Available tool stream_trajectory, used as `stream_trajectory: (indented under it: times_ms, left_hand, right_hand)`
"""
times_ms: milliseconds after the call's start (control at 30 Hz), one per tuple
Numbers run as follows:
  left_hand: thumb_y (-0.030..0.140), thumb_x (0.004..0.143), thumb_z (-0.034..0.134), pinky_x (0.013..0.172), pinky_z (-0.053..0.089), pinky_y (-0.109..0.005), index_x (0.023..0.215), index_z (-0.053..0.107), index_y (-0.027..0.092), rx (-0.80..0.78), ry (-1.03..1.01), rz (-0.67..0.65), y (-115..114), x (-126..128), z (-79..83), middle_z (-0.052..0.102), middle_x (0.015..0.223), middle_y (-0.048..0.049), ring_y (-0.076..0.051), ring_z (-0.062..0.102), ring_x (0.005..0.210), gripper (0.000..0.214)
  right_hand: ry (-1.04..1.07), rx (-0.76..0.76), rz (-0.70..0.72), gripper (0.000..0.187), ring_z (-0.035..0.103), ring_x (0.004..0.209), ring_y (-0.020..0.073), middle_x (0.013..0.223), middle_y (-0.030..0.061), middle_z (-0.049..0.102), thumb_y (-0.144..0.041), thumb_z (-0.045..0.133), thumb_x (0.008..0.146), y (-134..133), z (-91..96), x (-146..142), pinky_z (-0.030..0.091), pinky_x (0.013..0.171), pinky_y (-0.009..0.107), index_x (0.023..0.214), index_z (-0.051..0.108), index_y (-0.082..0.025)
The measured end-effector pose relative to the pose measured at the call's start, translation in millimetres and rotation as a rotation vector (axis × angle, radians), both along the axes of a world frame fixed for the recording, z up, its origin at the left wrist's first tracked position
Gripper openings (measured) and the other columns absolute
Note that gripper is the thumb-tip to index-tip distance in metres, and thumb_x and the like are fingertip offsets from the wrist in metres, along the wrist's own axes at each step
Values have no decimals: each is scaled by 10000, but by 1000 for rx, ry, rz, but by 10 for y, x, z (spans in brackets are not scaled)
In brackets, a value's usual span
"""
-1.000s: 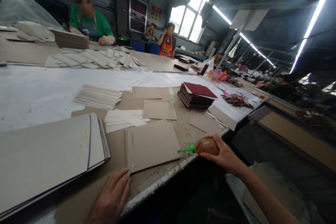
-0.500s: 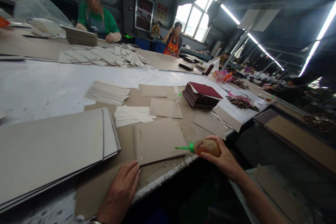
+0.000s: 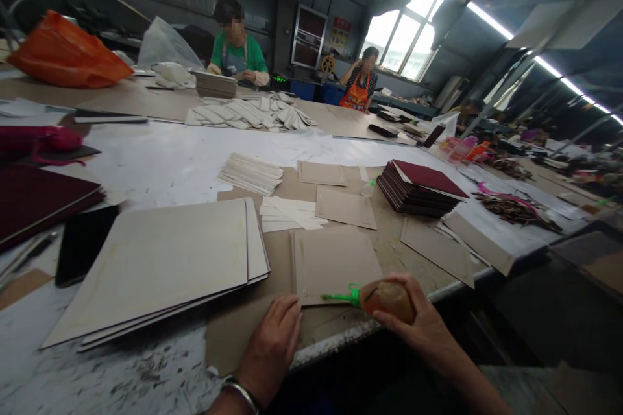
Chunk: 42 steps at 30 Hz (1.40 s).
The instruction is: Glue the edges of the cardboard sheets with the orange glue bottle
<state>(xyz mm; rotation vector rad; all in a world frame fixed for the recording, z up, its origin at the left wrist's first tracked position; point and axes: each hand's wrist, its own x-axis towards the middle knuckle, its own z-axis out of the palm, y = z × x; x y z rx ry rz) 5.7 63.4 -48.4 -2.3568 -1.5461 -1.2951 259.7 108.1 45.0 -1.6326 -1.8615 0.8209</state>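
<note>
My right hand point(image 3: 413, 314) is wrapped round a squeeze bottle point(image 3: 384, 301) with amber contents and a green nozzle. The bottle lies nearly level, and its nozzle tip points left over the near edge of a grey-brown board point(image 3: 335, 262). Whether the tip touches the board I cannot tell. My left hand point(image 3: 277, 331) rests flat, fingers extended, at the board's near left corner, a metal bangle on its wrist. Left of the board lies a stack of large pale sheets point(image 3: 180, 253). White strips point(image 3: 292, 214) and a smaller board point(image 3: 345, 206) lie just beyond it.
Maroon covers point(image 3: 421, 188) are stacked at the back right, beside a small green-tipped bottle point(image 3: 368, 188). A black phone point(image 3: 85, 243) and more maroon covers point(image 3: 43, 201) lie at left. The table's worn front edge point(image 3: 335, 340) runs close by. Two people work across the table.
The view has swung left, bringing the phone and an orange bag into sight. The bottle's nozzle has moved left along the board's near edge, closer to my left hand.
</note>
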Motion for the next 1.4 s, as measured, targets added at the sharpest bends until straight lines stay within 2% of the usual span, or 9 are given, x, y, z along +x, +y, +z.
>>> stream_trajectory:
  times_ms: [267, 500, 733, 933, 1100, 1200, 1300, 1400]
  left_hand:
    - [112, 917, 366, 853, 552, -321, 1008, 573, 135, 10, -8, -1, -3, -1, 21, 614, 967, -89, -172, 605, 929, 227]
    - [134, 931, 360, 863, 545, -326, 1005, 575, 131, 20, 23, -16, 3, -14, 23, 615, 964, -83, -173, 602, 936, 227]
    - [146, 930, 363, 868, 542, -315, 1021, 583, 138, 47, 52, -18, 9, -27, 12, 623, 973, -82, -172, 605, 946, 238]
    - [155, 939, 353, 866, 544, -307, 1015, 593, 137, 68, 108, -28, 14, -48, -9, 634, 974, -79, -173, 606, 956, 253]
    - [212, 948, 360, 846, 549, -298, 1032, 590, 144, 62, 65, -18, 16, -60, -43, 633, 990, -81, -173, 614, 942, 254]
    - [197, 945, 364, 855, 540, -296, 1044, 590, 150, 78, 82, -44, 19, -78, -67, 632, 1011, -78, -177, 607, 963, 252]
    - [165, 946, 332, 865, 535, -307, 1048, 591, 150, 96, 138, -66, 19, -91, -72, 638, 1003, -74, -181, 604, 975, 278]
    - [197, 948, 354, 859, 540, -306, 1049, 583, 141, 72, 112, -33, 15, -81, -57, 633, 1006, -82, -181, 609, 963, 256]
  right_hand:
    - [-126, 55, -139, 474, 615, 817, 225, 983, 19, 601, -523, 675, 661, -95, 115, 364, 504, 734, 341, 1021, 498, -270]
    - [-100, 52, -116, 478, 608, 819, 216, 988, 19, 587, -514, 672, 670, -105, 92, 313, 502, 731, 336, 1034, 493, -263]
    - [-79, 46, -170, 468, 614, 799, 218, 964, 14, 604, -508, 674, 666, -127, 76, 456, 508, 697, 327, 1027, 497, -268]
    - [0, 41, -80, 426, 598, 776, 192, 940, 1, 582, -448, 676, 684, -106, 29, 239, 498, 707, 313, 1018, 486, -265]
    - [149, -16, -67, 463, 586, 768, 191, 887, -9, 577, -409, 716, 642, -82, -46, -85, 488, 710, 322, 1011, 483, -253]
    - [444, -119, -113, 491, 597, 743, 193, 827, -18, 604, -437, 730, 640, -79, -119, -193, 494, 684, 323, 1017, 469, -261]
    - [815, -129, -214, 455, 624, 869, 229, 934, 23, 653, -517, 682, 689, -47, -177, -118, 502, 776, 372, 1013, 493, -259]
    - [935, -89, -343, 460, 608, 986, 258, 1050, 49, 650, -578, 654, 691, 38, -213, 156, 496, 833, 405, 1012, 550, -265]
